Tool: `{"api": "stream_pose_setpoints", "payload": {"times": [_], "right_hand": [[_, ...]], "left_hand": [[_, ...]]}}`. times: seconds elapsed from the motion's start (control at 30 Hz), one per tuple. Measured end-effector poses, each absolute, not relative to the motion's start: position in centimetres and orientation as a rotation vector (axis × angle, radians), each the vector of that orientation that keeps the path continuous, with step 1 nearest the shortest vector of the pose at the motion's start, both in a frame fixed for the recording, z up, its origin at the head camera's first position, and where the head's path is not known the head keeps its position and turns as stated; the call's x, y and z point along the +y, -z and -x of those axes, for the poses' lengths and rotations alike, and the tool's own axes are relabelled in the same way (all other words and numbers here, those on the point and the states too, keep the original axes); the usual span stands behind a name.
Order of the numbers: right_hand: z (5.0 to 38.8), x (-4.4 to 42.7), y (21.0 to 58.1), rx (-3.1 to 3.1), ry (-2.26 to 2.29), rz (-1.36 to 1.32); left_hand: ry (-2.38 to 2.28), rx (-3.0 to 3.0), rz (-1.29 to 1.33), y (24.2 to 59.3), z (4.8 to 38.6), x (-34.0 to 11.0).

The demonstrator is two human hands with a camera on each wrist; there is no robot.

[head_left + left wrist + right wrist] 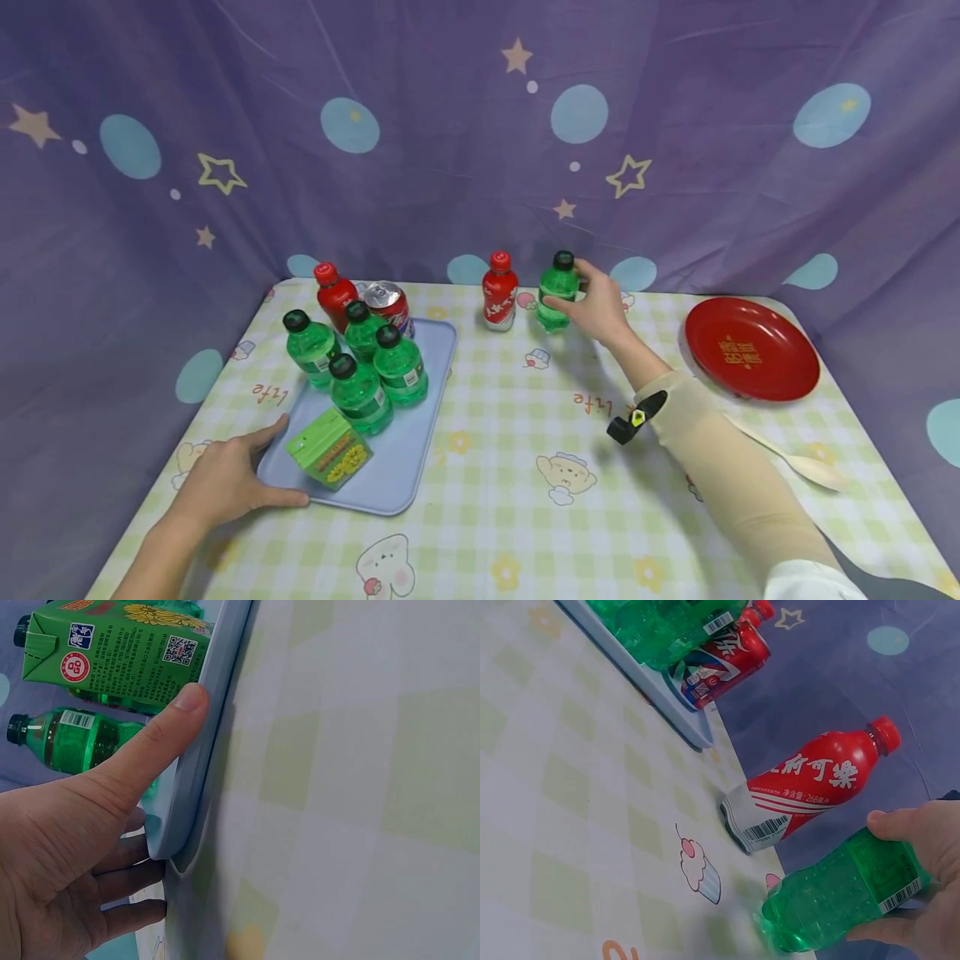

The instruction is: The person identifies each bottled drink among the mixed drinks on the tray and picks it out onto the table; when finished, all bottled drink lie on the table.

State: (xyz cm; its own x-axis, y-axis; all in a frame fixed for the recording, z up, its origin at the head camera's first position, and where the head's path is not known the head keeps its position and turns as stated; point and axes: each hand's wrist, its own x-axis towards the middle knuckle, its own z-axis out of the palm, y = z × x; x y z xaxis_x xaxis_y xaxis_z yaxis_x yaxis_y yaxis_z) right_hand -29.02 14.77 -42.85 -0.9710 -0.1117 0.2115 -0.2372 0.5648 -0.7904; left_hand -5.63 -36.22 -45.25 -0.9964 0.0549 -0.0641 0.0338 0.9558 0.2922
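My right hand [600, 308] grips a green plastic bottle [557, 304] with a black cap, thumb and fingers on opposite sides. I cannot tell whether its base touches the table. Just left of it a red bottle [499, 292] with white lettering stands upright. At the near left corner of a light blue tray [402, 492], my left hand [225, 479] is spread, its thumb touching the rim in the left wrist view. Tray contents include several green bottles [401, 371], a tilted green drink carton [330, 448], a red can [721, 664] and another red bottle [334, 293].
A red plate [787, 350] with gold characters lies at the right back. Near it, partly behind the right forearm, is a pale wooden spoon [817, 473]. A checked cloth [495, 467] covers the table, and a purple curtain [465, 167] hangs behind it.
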Motion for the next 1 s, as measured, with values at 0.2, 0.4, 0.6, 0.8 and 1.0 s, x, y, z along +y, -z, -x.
{"api": "stream_pose_setpoints", "payload": {"times": [0.2,0.4,0.6,0.8,1.0], "right_hand": [[29.20,14.82,43.24,-2.657,-1.375,-0.286],[29.18,14.78,43.31,-2.680,-1.371,-0.258],[29.23,14.82,43.36,-2.689,-1.350,-0.253],[29.27,14.84,43.43,-2.699,-1.334,-0.271],[29.32,14.88,43.13,-2.701,-1.328,-0.294]], "left_hand": [[-0.446,3.040,-0.061,45.32,5.67,-36.21],[-0.453,3.047,-0.058,45.39,5.62,-36.14],[-0.449,3.044,-0.052,45.37,5.68,-36.17],[-0.442,3.043,-0.053,45.35,5.63,-36.22],[-0.446,3.033,-0.047,45.30,5.66,-36.10]]}}
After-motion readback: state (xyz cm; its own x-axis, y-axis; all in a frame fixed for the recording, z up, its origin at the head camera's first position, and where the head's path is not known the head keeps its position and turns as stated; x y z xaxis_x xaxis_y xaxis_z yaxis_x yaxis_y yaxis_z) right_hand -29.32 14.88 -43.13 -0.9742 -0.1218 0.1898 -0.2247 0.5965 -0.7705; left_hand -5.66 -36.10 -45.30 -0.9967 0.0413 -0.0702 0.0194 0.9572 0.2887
